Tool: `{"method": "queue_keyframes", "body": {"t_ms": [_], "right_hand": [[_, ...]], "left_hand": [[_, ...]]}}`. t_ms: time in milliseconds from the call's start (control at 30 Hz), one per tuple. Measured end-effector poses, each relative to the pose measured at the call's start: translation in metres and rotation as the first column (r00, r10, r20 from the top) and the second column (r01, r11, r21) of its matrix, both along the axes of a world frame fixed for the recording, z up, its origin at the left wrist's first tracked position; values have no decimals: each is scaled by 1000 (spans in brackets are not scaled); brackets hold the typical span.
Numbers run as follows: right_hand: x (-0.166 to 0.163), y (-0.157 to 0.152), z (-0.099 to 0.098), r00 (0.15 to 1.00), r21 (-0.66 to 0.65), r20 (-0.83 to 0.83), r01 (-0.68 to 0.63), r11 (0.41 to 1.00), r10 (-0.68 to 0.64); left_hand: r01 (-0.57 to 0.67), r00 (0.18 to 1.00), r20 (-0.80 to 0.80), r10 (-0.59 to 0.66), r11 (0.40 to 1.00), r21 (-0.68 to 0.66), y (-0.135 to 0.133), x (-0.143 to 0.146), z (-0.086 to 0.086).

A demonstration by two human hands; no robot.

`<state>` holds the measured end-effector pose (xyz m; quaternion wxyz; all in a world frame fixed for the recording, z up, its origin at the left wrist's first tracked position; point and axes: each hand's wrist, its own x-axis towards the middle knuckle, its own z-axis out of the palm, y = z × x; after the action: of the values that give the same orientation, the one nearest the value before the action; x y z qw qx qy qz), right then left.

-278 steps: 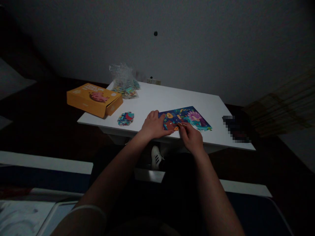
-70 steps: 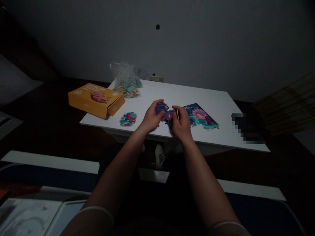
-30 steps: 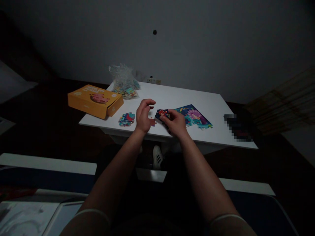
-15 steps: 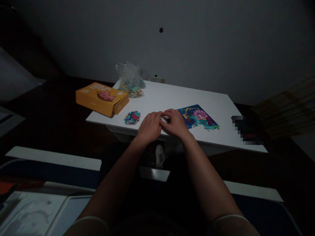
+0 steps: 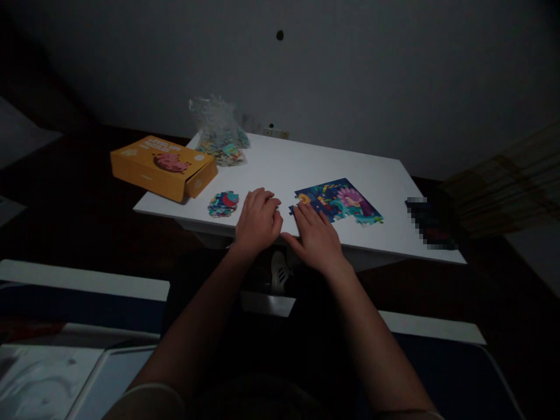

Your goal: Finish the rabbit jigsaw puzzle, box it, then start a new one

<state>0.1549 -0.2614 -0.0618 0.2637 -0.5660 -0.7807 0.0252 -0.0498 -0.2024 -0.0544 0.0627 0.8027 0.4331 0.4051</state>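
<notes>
A partly joined jigsaw puzzle (image 5: 350,201) lies on the white table, showing a dark blue, purple and teal picture with a ragged lower edge. My right hand (image 5: 317,236) rests with outstretched fingers on its lower left part, thumb pointing left. To the left, my left hand (image 5: 258,221) is bent over the table edge, fingers curled and thumb near the forefinger. Whatever small thing may be under those fingertips is too dark to name. Beside my left hand is a small heap of loose puzzle pieces (image 5: 223,204).
A yellow puzzle box (image 5: 164,169) overhangs the table's left edge. Behind it stands a clear plastic bag (image 5: 221,137) with more pieces. At the right end of the white table (image 5: 271,169) lies a dark, pixelated object (image 5: 431,224). A wall rises behind.
My hands, close together before, have parted. The right one now lies flatter on the puzzle and uncovers its left side. The whole view has shifted a little.
</notes>
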Motion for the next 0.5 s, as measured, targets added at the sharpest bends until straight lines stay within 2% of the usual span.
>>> {"method": "queue_keyframes", "body": {"t_ms": [100, 200, 300, 433, 500], "right_hand": [[15, -6, -4, 998, 40, -30, -55, 998, 56], [31, -18, -13, 990, 129, -113, -65, 990, 80], [42, -29, -21, 978, 181, -197, -33, 983, 69], [48, -34, -21, 960, 176, -281, 29, 984, 22], [49, -33, -20, 947, 183, -321, 77, 980, -14]], "left_hand": [[46, 995, 87, -51, 997, 64, -2, -8, -1], [67, 982, 158, -99, 978, 197, -10, -14, -2], [135, 975, 136, -176, 954, 270, -24, -7, -5], [332, 942, 6, -335, 936, 118, -42, 20, -7], [378, 925, -53, -377, 925, 23, -45, 35, -7]]}}
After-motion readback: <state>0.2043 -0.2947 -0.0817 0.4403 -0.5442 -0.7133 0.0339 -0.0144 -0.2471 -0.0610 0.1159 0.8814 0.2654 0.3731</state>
